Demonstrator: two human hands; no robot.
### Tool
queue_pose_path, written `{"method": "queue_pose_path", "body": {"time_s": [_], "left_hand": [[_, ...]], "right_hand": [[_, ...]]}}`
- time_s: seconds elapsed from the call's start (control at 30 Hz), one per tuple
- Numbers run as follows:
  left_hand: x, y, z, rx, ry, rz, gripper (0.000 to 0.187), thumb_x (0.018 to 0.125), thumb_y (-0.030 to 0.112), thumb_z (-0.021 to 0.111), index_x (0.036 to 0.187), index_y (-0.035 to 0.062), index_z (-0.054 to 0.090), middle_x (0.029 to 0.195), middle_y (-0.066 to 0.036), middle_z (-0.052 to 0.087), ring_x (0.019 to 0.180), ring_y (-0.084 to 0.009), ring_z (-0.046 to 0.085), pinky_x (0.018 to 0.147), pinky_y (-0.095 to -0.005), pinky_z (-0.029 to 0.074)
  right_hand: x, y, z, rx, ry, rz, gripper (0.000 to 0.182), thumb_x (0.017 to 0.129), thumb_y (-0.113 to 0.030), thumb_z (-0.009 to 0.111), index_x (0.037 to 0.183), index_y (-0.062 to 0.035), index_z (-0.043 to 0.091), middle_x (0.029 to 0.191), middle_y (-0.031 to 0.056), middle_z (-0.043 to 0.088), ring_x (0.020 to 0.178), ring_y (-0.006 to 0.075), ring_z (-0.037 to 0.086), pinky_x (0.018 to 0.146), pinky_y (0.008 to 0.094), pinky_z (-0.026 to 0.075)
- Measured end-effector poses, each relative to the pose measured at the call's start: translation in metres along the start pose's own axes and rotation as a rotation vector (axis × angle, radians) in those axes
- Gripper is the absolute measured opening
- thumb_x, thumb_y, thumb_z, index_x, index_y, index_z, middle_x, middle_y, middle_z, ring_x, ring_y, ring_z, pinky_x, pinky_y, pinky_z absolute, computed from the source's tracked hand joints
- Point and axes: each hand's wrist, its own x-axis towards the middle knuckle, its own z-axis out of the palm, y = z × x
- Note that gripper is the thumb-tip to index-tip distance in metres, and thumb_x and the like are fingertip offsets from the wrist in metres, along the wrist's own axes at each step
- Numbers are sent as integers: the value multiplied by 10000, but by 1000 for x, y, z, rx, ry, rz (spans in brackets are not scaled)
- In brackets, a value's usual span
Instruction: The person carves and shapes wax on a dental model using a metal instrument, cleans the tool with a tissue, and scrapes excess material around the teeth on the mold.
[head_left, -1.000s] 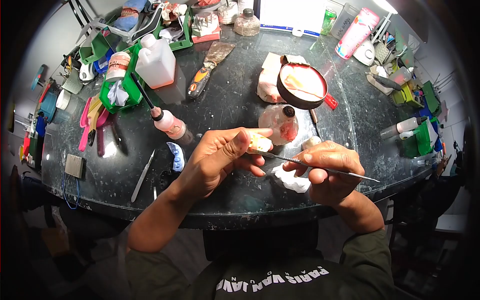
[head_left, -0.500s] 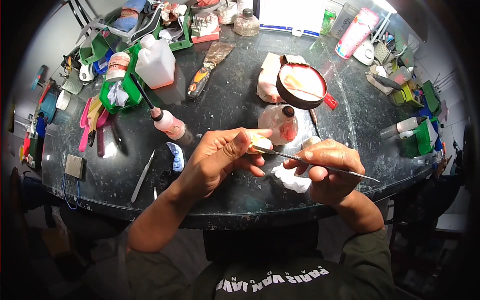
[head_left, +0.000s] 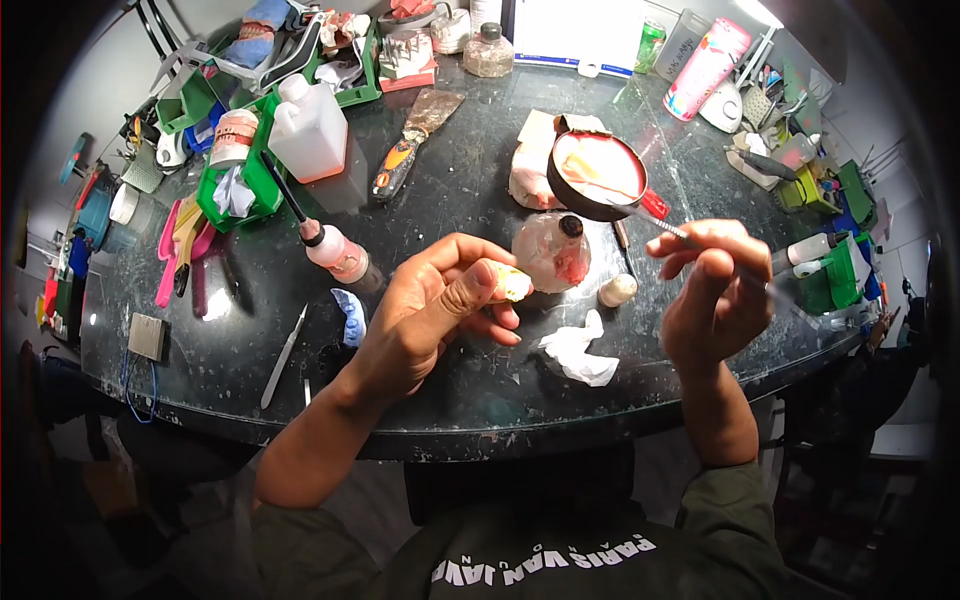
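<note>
My left hand (head_left: 425, 320) pinches a small pale-yellow block (head_left: 513, 284), perhaps a dental model piece, between thumb and fingers. My right hand (head_left: 718, 300) is raised to the right, its fingers closed round a thin metal carving tool (head_left: 672, 229). The tool's front end, blurred, points up-left toward the round dark tin (head_left: 598, 210) of pink wax-like material. Between the hands stands a rounded glass burner bottle (head_left: 540, 245) with a dark top. A small beige jar (head_left: 617, 291) and a crumpled white tissue (head_left: 580, 355) lie in front of it.
A pink-liquid bottle with a long dark nozzle (head_left: 342, 256) stands left of my left hand. Nearby lie a scalpel-like knife (head_left: 284, 357) and a blue moulded piece (head_left: 349, 317). Further back are a scraper (head_left: 400, 158), a translucent jug (head_left: 312, 135) and a green bin (head_left: 262, 208).
My right hand has moved right and up, taking the carving tool off the yellow block and toward the tin. My left hand stays nearly in place, still holding the block.
</note>
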Motion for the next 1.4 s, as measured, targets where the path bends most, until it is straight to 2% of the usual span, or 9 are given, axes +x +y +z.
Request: {"method": "queue_pose_path", "body": {"time_s": [0.07,0.2,0.3,0.47,0.63,0.7,0.77,0.87,1.4], "left_hand": [[1,0,-1,11,31,21,570,998,523,581,1186,-9,501,1112,-219,672,904,-165,687,803,-323,616],[1,0,-2,-22,15,22,555,1026,521,521,1191,-8,500,1109,-238,672,883,-175,692,784,-326,622],[1,1,-2,-85,4,10,544,1049,519,467,1189,-6,498,1109,-259,669,867,-184,695,767,-329,626],[1,0,-3,-146,-7,-17,539,1063,514,430,1193,-6,493,1104,-275,667,849,-196,698,752,-331,628],[1,-1,-1,-126,-18,-34,538,1055,514,453,1198,-3,493,1109,-265,671,852,-199,700,748,-326,622],[1,-2,0,-111,-25,-43,537,1044,511,486,1201,-3,492,1122,-257,672,862,-198,700,754,-325,619],[1,0,2,-92,-27,-54,541,1029,508,526,1204,-3,492,1138,-247,672,877,-195,699,765,-325,616],[1,-1,2,-80,-44,-43,549,1010,502,570,1208,-5,492,1156,-236,671,903,-190,695,783,-327,610],[1,-3,1,-97,-58,-50,553,1006,485,587,1205,-23,496,1158,-234,666,908,-194,691,788,-335,612]], "right_hand": [[8,7,-4,-14,0,32,189,1043,-179,598,1036,10,594,825,117,693,673,107,648,539,203,456],[8,10,-5,10,-24,237,160,1032,-156,615,1030,3,598,840,96,696,661,102,644,540,201,451],[5,11,-5,20,86,116,173,1033,-164,615,1036,8,598,851,104,693,659,111,654,532,208,462],[2,2,-4,29,40,90,248,1042,-234,601,1035,13,591,827,125,682,669,151,687,507,227,489],[-13,-13,6,217,-82,94,317,1012,-295,639,1029,22,616,810,137,691,654,199,714,510,261,541],[-15,-18,5,156,-229,36,318,992,-297,665,1015,18,626,801,136,712,669,213,731,540,286,572],[-19,-20,7,180,-268,50,343,959,-324,698,1006,11,641,776,146,732,691,250,754,574,315,607],[-21,-20,8,193,-299,38,357,939,-342,714,994,6,661,778,151,739,689,252,756,575,316,609],[-21,-21,9,143,-327,38,339,944,-341,701,997,-7,673,787,148,745,694,250,756,586,318,609]]}}
